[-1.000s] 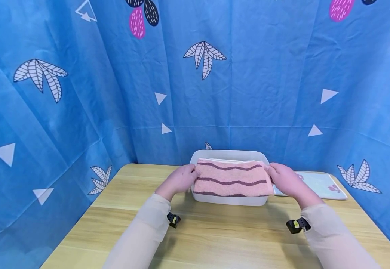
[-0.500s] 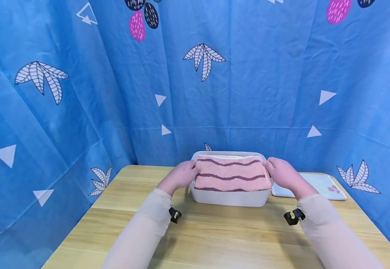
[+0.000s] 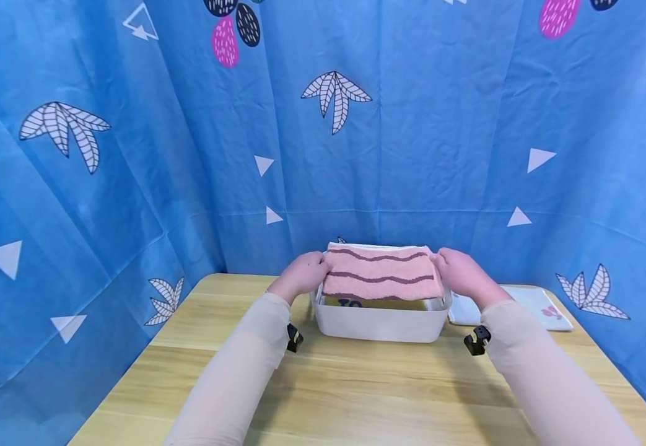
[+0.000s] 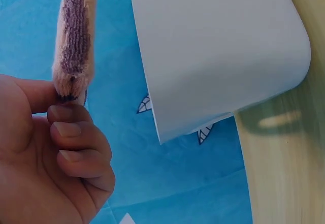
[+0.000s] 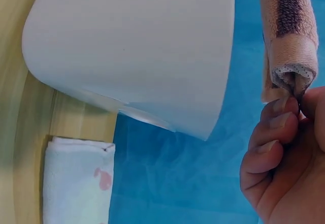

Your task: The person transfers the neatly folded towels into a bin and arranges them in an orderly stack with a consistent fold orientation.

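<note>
A folded pink towel (image 3: 381,272) with wavy purple-brown stripes hangs over a white plastic bin (image 3: 378,323), held level between both hands. My left hand (image 3: 304,274) pinches its left edge between thumb and curled fingers; the left wrist view shows that grip on the towel's edge (image 4: 76,41). At the opposite edge my right hand (image 3: 461,272) pinches the towel likewise, its folded layers (image 5: 293,56) showing in the right wrist view. Beneath the towel, something yellowish with dark marks (image 3: 350,303) shows inside the bin; its kind I cannot tell.
A folded white towel with a pink motif (image 3: 534,308) lies on the wooden table (image 3: 378,384), right of the bin. Behind and at both sides hangs a blue patterned curtain (image 3: 440,155). The bin stands near the table's back edge.
Both hands have raised the pink towel up out of the bin and slightly away from me. More of the bin's front wall and the yellowish thing inside now show.
</note>
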A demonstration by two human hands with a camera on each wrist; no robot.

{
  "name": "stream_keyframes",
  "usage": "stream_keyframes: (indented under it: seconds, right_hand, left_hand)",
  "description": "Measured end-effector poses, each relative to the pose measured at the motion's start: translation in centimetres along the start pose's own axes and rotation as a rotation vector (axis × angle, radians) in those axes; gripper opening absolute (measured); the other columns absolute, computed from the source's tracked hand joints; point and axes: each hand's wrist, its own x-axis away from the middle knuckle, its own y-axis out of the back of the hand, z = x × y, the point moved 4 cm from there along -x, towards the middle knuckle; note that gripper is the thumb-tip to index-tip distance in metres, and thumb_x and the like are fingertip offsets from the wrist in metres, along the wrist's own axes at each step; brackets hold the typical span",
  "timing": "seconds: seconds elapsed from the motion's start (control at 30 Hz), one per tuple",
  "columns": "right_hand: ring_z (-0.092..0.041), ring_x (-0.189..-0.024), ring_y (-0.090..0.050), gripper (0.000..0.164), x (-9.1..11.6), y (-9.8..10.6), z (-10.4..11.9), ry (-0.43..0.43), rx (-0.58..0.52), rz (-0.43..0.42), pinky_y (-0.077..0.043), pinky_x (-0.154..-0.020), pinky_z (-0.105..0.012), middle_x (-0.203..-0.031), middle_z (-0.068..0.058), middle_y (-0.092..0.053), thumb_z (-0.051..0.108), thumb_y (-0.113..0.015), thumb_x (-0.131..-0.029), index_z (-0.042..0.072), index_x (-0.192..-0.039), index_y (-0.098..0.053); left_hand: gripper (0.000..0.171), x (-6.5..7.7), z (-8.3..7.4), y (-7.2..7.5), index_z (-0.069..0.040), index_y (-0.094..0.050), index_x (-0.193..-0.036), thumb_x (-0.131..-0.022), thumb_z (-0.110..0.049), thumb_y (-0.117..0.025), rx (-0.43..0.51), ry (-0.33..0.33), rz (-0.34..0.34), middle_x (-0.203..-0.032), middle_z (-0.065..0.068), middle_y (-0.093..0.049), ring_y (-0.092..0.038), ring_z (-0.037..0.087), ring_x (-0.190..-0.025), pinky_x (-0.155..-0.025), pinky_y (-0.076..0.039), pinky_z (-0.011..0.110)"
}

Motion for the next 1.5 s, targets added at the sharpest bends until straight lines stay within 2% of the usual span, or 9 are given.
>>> stream_keyframes:
  seconds: [0.27, 0.4, 0.67, 0.9, 1.03, 1.2, 1.37, 1.5]
  right_hand:
    - [-0.029, -0.077, -0.049, 0.038, -1.6, -0.9, -0.6, -0.01, 0.005, -0.018, -0.042, -0.072, -0.044, -0.081, -0.012, -0.05, 0.027, -0.029, -0.112, 0.002, -0.095, -0.052]
    - [-0.029, -0.077, -0.049, 0.037, -2.1, -1.7, -1.0, -0.028, 0.014, 0.007, -0.042, -0.074, -0.044, -0.079, -0.012, -0.047, 0.026, -0.029, -0.112, 0.001, -0.097, -0.052]
    - [-0.033, -0.085, -0.053, 0.038, -2.8, -2.4, -1.3, -0.067, 0.054, 0.021, -0.044, -0.08, -0.049, -0.084, -0.014, -0.052, 0.026, -0.03, -0.112, -0.002, -0.105, -0.054]
    - [-0.034, -0.086, -0.056, 0.037, -3.3, -2.9, -1.4, -0.105, 0.097, 0.006, -0.046, -0.08, -0.05, -0.084, -0.014, -0.056, 0.027, -0.031, -0.111, 0.0, -0.104, -0.056]
    - [-0.037, -0.092, -0.058, 0.037, -3.4, -3.0, -1.6, -0.118, 0.135, -0.01, -0.047, -0.083, -0.053, -0.094, -0.018, -0.061, 0.027, -0.032, -0.111, 0.0, -0.108, -0.057]
    - [-0.045, -0.108, -0.058, 0.04, -3.3, -3.0, -1.7, -0.127, 0.173, -0.014, -0.046, -0.09, -0.06, -0.112, -0.023, -0.063, 0.032, -0.031, -0.111, 0.001, -0.116, -0.056]
    - [-0.046, -0.112, -0.057, 0.043, -3.2, -3.1, -1.9, -0.125, 0.168, -0.002, -0.045, -0.092, -0.061, -0.113, -0.021, -0.063, 0.033, -0.03, -0.111, 0.001, -0.12, -0.056]
    - [-0.047, -0.116, -0.055, 0.044, -3.3, -3.4, -1.8, -0.116, 0.163, -0.002, -0.043, -0.094, -0.062, -0.122, -0.023, -0.061, 0.034, -0.03, -0.111, 0.0, -0.122, -0.056]
  left_hand:
    - [0.036, -1.0, 0.4, -0.2, -0.007, -0.063, -0.115, -0.108, -0.036, -0.043, 0.029, 0.054, -0.01, -0.103, 0.007, -0.062, -0.057, 0.027, -0.095, -0.085, -0.048, 0.044]
    - [0.036, -1.3, 0.8, -0.7, -0.008, -0.063, -0.117, -0.108, -0.037, -0.043, 0.025, 0.08, -0.006, -0.105, 0.007, -0.063, -0.058, 0.027, -0.096, -0.086, -0.049, 0.045]
    - [0.039, -2.3, 1.8, -2.0, -0.009, -0.062, -0.128, -0.108, -0.038, -0.044, 0.046, 0.133, -0.012, -0.113, 0.007, -0.064, -0.059, 0.027, -0.1, -0.092, -0.049, 0.05]
    - [0.033, -3.0, 2.4, -2.8, -0.012, -0.064, -0.114, -0.108, -0.038, -0.044, 0.018, 0.16, -0.01, -0.101, 0.005, -0.064, -0.059, 0.026, -0.096, -0.088, -0.05, 0.048]
    - [0.034, -3.4, 2.4, -3.0, -0.012, -0.064, -0.116, -0.108, -0.039, -0.044, -0.012, 0.172, -0.017, -0.102, 0.005, -0.063, -0.058, 0.027, -0.096, -0.087, -0.05, 0.047]
    - [0.035, -3.8, 2.5, -3.2, -0.012, -0.065, -0.12, -0.107, -0.038, -0.044, -0.041, 0.166, -0.041, -0.104, 0.004, -0.064, -0.058, 0.026, -0.096, -0.085, -0.049, 0.046]
    - [0.033, -3.7, 2.6, -3.4, -0.013, -0.065, -0.118, -0.107, -0.037, -0.046, -0.024, 0.181, -0.043, -0.1, 0.004, -0.064, -0.059, 0.025, -0.093, -0.084, -0.049, 0.046]
    - [0.033, -3.4, 2.7, -3.4, -0.012, -0.065, -0.12, -0.107, -0.037, -0.047, -0.025, 0.204, -0.044, -0.098, 0.004, -0.064, -0.058, 0.025, -0.092, -0.085, -0.05, 0.046]
